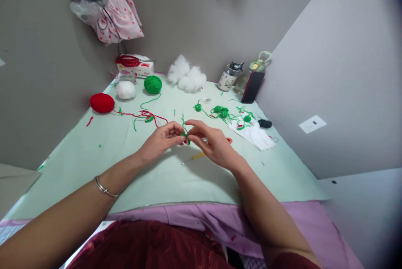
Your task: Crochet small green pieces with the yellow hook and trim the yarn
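Note:
Between my fingertips is a small green and red crochet piece (186,138), with a green yarn tail rising above it. My left hand (163,141) pinches its left side, thumb and fingers pressed together. From the right, my right hand (212,141) holds it too, the index finger arched over the top. Just below my right hand lies a crochet hook with a yellow handle (198,156), partly hidden by that hand. Red yarn runs from the red ball (102,103) to a small green and red piece (149,118) left of the hands.
At the back are a white yarn ball (125,90), a green yarn ball (153,84), white stuffing (187,76), a pen cup (227,80), a bottle (257,64) and a phone (253,87). Several green pieces (223,112) and white cloth (256,135) lie right.

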The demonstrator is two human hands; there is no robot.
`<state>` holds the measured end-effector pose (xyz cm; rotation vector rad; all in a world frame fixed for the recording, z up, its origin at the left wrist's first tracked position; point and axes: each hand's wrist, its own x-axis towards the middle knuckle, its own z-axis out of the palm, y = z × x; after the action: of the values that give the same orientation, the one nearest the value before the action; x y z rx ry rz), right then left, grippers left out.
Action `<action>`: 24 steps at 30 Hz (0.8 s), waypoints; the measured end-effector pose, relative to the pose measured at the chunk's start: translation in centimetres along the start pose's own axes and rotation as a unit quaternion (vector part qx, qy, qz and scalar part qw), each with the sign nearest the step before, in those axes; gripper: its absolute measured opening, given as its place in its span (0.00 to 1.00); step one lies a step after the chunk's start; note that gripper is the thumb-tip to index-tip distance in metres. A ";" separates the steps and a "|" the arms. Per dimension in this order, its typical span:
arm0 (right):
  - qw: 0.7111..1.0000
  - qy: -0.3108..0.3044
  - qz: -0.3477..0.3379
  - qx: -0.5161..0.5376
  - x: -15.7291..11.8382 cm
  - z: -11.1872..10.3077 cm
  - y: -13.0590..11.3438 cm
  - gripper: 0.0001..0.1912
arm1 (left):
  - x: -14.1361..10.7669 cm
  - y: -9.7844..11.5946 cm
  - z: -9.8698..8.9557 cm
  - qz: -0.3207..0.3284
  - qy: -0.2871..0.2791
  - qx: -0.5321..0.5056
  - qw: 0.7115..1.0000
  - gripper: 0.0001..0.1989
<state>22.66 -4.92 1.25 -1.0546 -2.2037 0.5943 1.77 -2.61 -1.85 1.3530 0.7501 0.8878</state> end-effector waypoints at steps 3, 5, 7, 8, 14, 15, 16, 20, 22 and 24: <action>0.994 0.008 -0.048 -0.094 0.1 0.6 0.0 0.10 | 0.0 0.1 0.1 -0.003 -0.002 0.000 1.000 0.10; 0.991 0.032 -0.062 -0.116 0.1 0.8 0.0 0.11 | 0.0 0.2 0.2 -0.008 -0.003 0.001 1.000 0.10; 0.992 0.077 -0.070 -0.066 0.1 0.8 -0.4 0.09 | 0.1 0.2 0.2 -0.012 -0.001 0.003 1.000 0.10; 0.992 0.107 -0.067 -0.014 0.1 0.6 -0.7 0.08 | 0.1 0.2 0.2 -0.015 0.001 0.004 1.000 0.10; 0.923 0.139 0.092 0.346 0.1 -2.3 -1.3 0.13 | 0.3 -0.2 0.0 -0.033 0.016 0.011 0.999 0.11; 0.911 0.168 0.097 0.363 0.2 -3.0 -0.9 0.14 | 0.3 -0.2 0.0 -0.033 0.019 0.012 0.999 0.11; 0.899 0.221 0.088 0.367 0.2 -3.8 -0.4 0.15 | 0.3 -0.2 -0.1 -0.033 0.020 0.013 0.999 0.11; 0.848 0.400 0.044 0.344 0.4 -6.0 1.8 0.13 | 0.4 -0.1 -0.2 -0.027 0.013 0.011 0.999 0.11; 0.858 0.398 0.056 0.319 0.4 -6.2 2.4 0.12 | 0.4 -0.2 -0.3 -0.023 0.008 0.009 1.000 0.11; 0.889 0.344 0.077 0.292 0.3 -5.7 2.4 0.11 | 0.4 -0.2 -0.4 -0.022 0.005 0.008 1.000 0.11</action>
<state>27.74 -2.54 3.93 -0.9183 -1.2189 0.7450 1.68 -2.06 -2.07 1.3418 0.7938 0.8560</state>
